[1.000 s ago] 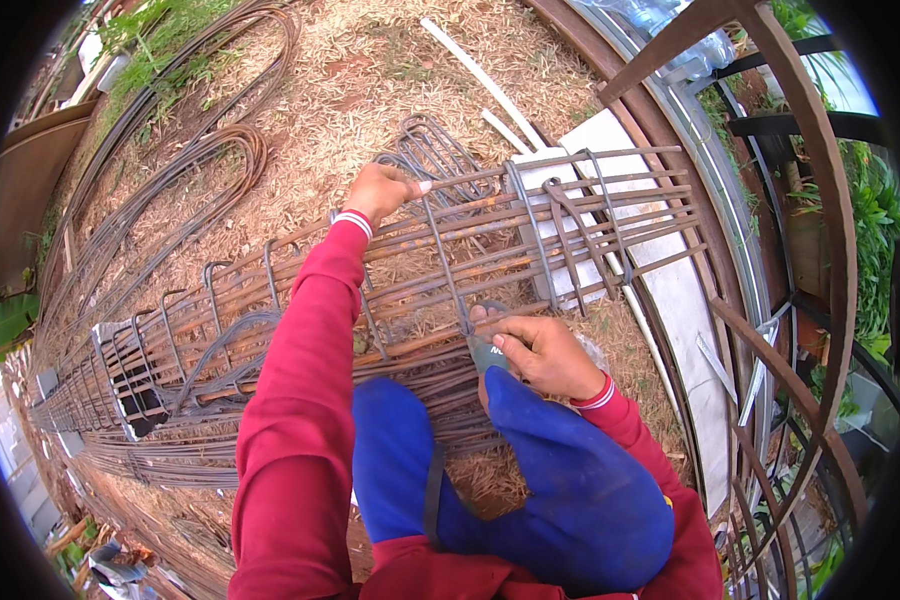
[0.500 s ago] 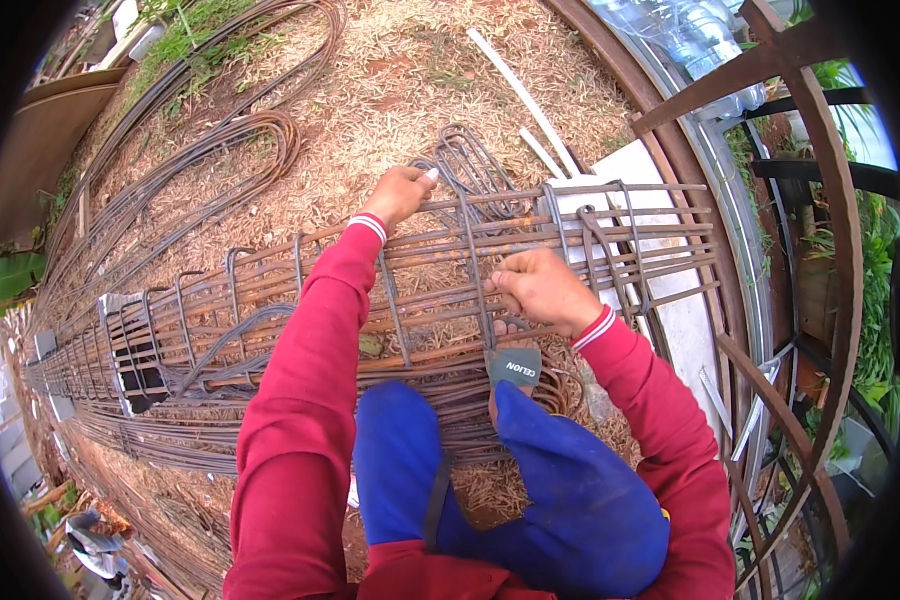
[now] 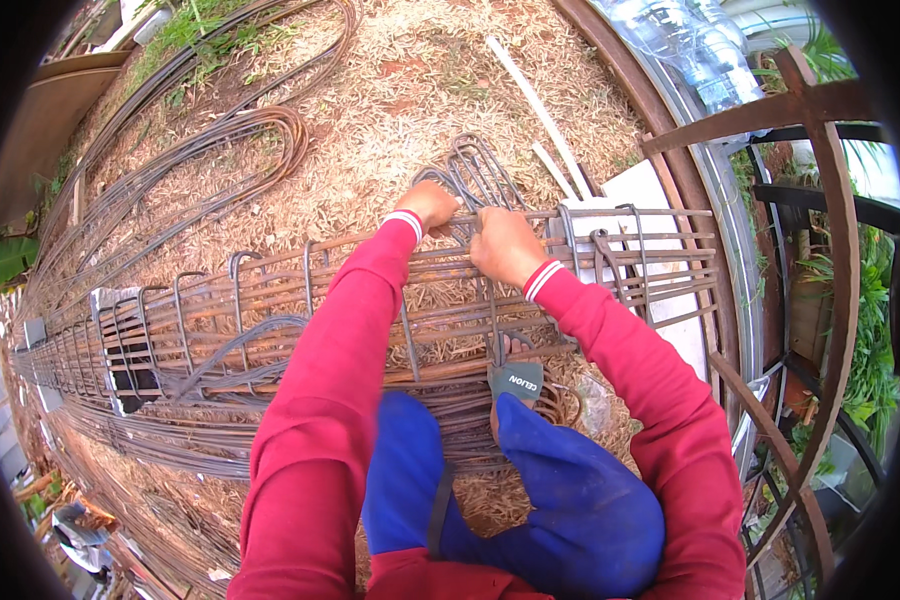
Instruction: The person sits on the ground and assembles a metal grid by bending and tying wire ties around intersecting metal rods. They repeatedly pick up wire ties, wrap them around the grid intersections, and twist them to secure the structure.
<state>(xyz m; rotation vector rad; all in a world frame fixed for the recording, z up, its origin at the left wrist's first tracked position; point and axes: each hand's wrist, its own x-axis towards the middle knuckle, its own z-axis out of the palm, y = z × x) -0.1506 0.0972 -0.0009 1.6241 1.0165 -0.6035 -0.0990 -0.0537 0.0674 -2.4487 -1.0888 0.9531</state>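
A long rebar cage point(image 3: 260, 292), rusty bars ringed by grey stirrups, lies crosswise in front of me. My left hand point(image 3: 432, 205) is at its far top bar, thumb and fingers pinched; whatever they hold is too small to make out. Just right of it, my right hand point(image 3: 506, 245) is closed at the same far bar, over the upper end of a stirrup point(image 3: 492, 320). Its fingertips are hidden. Beyond both hands, a bunch of loose bent stirrups point(image 3: 482, 170) lies on the straw-covered ground.
Coiled rebar point(image 3: 270, 135) lies at the far left. White strips point(image 3: 530, 105) and a pale board point(image 3: 660, 270) are to the right, near a curved metal grille point(image 3: 830, 230) and clear plastic bottles point(image 3: 705, 60). My sandalled foot point(image 3: 515, 380) is beside the near bars.
My right hand has moved away from me and left, from the cage's middle to its far bar. My left hand has shifted right, so the two are now close together.
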